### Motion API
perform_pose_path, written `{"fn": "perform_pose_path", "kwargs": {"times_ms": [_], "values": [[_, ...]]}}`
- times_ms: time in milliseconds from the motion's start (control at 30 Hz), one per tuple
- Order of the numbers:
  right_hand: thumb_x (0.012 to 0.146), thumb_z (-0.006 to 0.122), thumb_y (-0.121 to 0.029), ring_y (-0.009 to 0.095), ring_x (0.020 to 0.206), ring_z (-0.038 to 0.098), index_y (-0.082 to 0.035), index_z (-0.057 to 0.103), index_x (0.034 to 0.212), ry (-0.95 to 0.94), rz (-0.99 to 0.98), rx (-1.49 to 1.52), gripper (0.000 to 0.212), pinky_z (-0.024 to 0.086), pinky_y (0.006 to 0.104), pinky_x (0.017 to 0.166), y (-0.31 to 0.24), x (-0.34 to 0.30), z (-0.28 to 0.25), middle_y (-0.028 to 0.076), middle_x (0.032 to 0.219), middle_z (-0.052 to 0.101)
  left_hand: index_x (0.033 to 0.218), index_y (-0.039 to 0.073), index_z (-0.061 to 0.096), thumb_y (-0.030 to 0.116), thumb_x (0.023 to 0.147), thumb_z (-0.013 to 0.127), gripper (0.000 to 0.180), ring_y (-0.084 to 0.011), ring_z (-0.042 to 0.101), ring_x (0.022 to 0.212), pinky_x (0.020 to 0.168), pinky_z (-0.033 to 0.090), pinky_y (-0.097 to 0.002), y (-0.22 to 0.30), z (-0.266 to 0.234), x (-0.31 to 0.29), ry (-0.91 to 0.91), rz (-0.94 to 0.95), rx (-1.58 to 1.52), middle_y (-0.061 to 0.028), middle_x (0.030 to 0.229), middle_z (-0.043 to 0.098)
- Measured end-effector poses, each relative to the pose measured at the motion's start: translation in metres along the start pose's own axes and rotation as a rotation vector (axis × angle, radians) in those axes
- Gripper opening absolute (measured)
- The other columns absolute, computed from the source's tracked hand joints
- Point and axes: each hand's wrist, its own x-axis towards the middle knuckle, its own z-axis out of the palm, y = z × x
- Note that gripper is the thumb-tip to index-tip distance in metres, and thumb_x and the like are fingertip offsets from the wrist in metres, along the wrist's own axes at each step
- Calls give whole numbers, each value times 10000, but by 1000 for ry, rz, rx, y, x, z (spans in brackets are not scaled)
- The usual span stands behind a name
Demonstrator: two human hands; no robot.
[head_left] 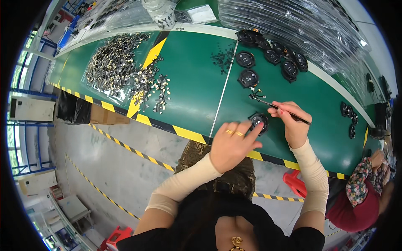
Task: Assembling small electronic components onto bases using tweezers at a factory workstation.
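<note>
My left hand [233, 144] reaches over the green table with its fingers apart. Its index fingertip rests on a round black watch case [259, 122], partly covering it. Tweezers [289, 113] with a dark handle are pinched in my right hand [294, 122]. Their tip is beside a few small dark parts with light ends [256, 94]; whether it grips one I cannot tell. Farther off, two single watch cases [248, 78] lie behind those parts, with a cluster of similar black cases [289, 69] to their right.
A large heap of small metallic parts [115, 62] spreads over a clear plastic sheet at the left. Tiny black pieces [222, 58] lie near a white line. More black parts [349, 117] sit far right. Stacked clear plastic trays [289, 21] stand behind. Another person [356, 201] sits at the right.
</note>
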Motion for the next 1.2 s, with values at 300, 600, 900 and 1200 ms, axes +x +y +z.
{"fn": "perform_pose_path", "kwargs": {"times_ms": [300,600,900,1200], "values": [[892,574,49,275,802,695,46,574,1002,225,405,372,110,590,339,710,2,-37,-17,253,974,654,1030,43,662,164,706,751,357,-249,563,791,696,460,-362,-8,1,-12,-119,31,-59,-72,965,582],[893,574,37,260,763,695,4,516,957,175,458,277,92,585,320,674,-4,-44,-9,240,956,654,930,9,638,-13,671,703,268,-258,572,811,717,475,-362,-5,0,-19,-100,-14,-90,-82,962,595],[897,543,59,268,767,695,-25,458,956,169,457,279,134,585,323,669,-2,-40,-4,242,956,653,941,-11,635,9,689,690,259,-239,576,796,695,479,-355,-12,13,-19,-21,48,-152,-94,966,593],[921,532,28,272,760,700,-74,386,978,154,457,316,187,583,319,662,-2,-39,-3,247,961,649,941,-8,639,20,711,699,239,-226,571,781,684,475,-349,-14,13,-20,-24,54,-151,-87,972,597]]}}
